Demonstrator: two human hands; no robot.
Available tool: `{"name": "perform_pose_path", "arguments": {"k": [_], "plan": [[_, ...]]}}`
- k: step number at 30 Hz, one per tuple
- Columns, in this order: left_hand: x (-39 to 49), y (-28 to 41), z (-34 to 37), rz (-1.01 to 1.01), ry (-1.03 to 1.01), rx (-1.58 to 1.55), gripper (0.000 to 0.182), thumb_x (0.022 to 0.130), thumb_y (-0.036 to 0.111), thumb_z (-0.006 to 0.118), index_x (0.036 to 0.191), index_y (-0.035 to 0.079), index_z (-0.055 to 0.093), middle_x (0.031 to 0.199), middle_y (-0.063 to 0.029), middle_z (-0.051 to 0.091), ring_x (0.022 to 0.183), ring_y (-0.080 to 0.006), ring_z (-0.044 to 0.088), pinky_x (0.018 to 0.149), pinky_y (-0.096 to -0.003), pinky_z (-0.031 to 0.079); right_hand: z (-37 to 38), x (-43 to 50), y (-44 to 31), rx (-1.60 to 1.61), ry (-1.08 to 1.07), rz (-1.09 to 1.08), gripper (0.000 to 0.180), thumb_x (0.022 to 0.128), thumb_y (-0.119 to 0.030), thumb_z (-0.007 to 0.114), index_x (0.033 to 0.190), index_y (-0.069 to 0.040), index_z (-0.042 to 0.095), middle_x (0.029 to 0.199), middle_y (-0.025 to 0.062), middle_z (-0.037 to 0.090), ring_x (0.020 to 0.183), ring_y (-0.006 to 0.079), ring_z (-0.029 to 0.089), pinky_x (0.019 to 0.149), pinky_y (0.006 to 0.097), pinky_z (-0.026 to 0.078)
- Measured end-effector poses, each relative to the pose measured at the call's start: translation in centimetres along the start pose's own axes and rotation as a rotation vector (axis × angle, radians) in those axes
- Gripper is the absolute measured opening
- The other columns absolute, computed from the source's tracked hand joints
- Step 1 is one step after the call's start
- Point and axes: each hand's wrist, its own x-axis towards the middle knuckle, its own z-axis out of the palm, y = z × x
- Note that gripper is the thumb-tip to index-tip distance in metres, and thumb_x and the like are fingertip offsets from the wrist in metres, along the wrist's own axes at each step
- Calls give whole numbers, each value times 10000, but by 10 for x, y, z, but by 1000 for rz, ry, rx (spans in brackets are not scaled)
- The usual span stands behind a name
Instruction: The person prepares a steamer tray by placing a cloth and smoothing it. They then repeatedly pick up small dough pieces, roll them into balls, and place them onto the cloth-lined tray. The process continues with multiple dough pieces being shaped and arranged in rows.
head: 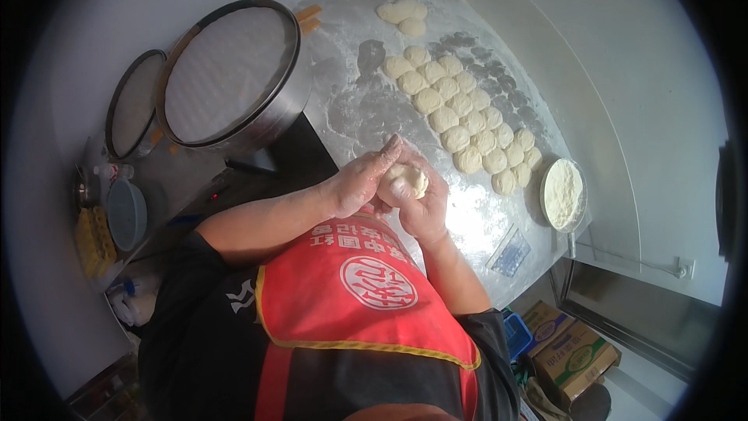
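In front of my red apron (374, 269), a small piece of dough (412, 178) sits between my two hands. My right hand (425, 210) wraps around it, its thumb pressed on the top. Against the other side of the dough rests my left hand (357, 182), cupped, with some of its fingers hidden. Both hands are dusted with flour. Beyond them, rows of round dough pieces (447, 88) lie close together on the floured metal table (350, 93). A larger lump of dough (403, 10) is farther back.
A bowl of flour (562, 193) stands at the right table edge. Nearer lies a flat scraper (509, 251). Large round lined steamer trays (231, 73) are at left, near a blue-grey basin (127, 214). Cardboard boxes (570, 356) are stacked below at right.
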Motion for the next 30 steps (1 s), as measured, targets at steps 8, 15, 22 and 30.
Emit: {"name": "perform_pose_path", "arguments": {"k": [8, 15, 22, 30], "plan": [[7, 3, -11, -16, -259, -282, 754, 1150, 684, 331, 1485, 60, 590, 1329, -88, 672, 1211, -190, 653, 1001, -369, 543, 3, 6, -1, 6, 39, -75, 324, 1026, -170, 702, 1283, 18, 761, 1346, 189, 758, 1342, 333, 672, 1209, 453, 432], [4, -6, -11, 145, 106, -105, 766, 1150, 694, 298, 1495, 70, 579, 1348, -84, 675, 1189, -196, 673, 969, -347, 554, 2, 13, -8, -200, -28, -202, 376, 1016, -174, 702, 1340, 15, 727, 1442, 208, 706, 1399, 356, 639, 1232, 485, 409], [7, -3, -12, 46, 28, -69, 758, 1159, 676, 287, 1494, 61, 576, 1382, -110, 657, 1250, -205, 654, 1038, -357, 540, 11, 10, -11, -67, 3, -100, 262, 1051, -146, 649, 1216, 18, 771, 1313, 179, 773, 1332, 405, 682, 1235, 530, 400], [3, 0, -17, -23, -141, -104, 794, 1146, 701, 288, 1453, 42, 607, 1321, -118, 685, 1239, -206, 668, 1060, -369, 549, 7, 11, -14, 116, -3, -8, 284, 1058, -180, 651, 1222, 15, 777, 1282, 168, 785, 1328, 399, 684, 1240, 536, 376]]}}
